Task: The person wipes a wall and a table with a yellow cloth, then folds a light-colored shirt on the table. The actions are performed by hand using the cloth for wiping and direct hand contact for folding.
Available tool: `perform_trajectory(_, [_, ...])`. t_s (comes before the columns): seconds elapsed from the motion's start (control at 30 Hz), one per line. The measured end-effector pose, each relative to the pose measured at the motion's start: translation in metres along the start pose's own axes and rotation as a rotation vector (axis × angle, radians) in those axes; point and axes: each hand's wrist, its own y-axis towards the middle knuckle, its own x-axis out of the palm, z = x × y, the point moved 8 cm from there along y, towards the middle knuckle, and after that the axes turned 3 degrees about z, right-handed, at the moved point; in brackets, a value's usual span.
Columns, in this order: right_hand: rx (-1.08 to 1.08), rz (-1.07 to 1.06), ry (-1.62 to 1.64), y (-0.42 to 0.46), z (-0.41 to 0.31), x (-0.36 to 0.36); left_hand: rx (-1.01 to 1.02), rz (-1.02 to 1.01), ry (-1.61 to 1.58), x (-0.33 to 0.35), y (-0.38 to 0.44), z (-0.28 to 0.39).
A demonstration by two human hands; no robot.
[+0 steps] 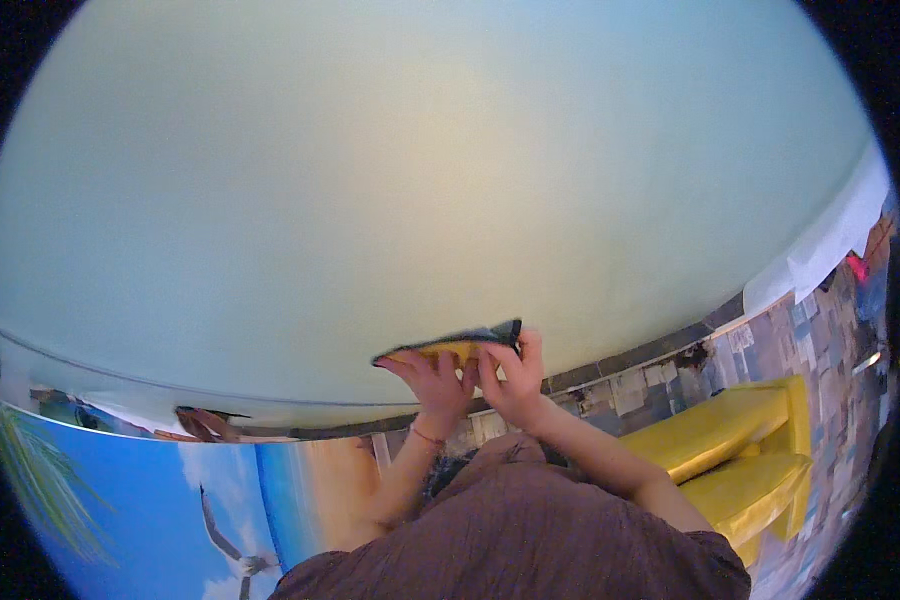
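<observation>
Before me spreads a large, pale, smooth surface (390,180), with a soft bright glow across its middle. Near its close edge, both of my hands hold a thin, flexible piece (459,349) that looks like cloth, with dark edging, a yellow near face and some grey at its right end. My left hand (435,382) grips the yellow side, its fingers spread along the piece. Close beside it, my right hand (519,375) pinches the piece by its right end, near the raised dark corner. The fingers hide part of the yellow face.
To my right stands a yellow padded seat (735,427) on a patterned floor (780,337). White sheeting (825,232) hangs at the surface's right edge. A beach picture with a seagull (247,559) lies left, near a blurred brown object (202,424).
</observation>
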Motion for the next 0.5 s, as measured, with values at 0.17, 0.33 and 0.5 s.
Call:
perform_trajectory(0.17, [-0.325, 0.155, -0.132, 0.109, -0.081, -0.011, 0.017, 0.357, 0.063, -0.073, 0.124, 0.023])
perform_trajectory(0.33, [-0.551, 0.251, -0.276, 0.106, -0.088, -0.005, -0.026, 0.37, 0.063, -0.048, 0.107, 0.026])
perform_trajectory(0.5, [-0.626, 0.055, -0.288, 0.045, -0.053, 0.002, 0.064, 0.063, 0.052, 0.001, 0.037, 0.02])
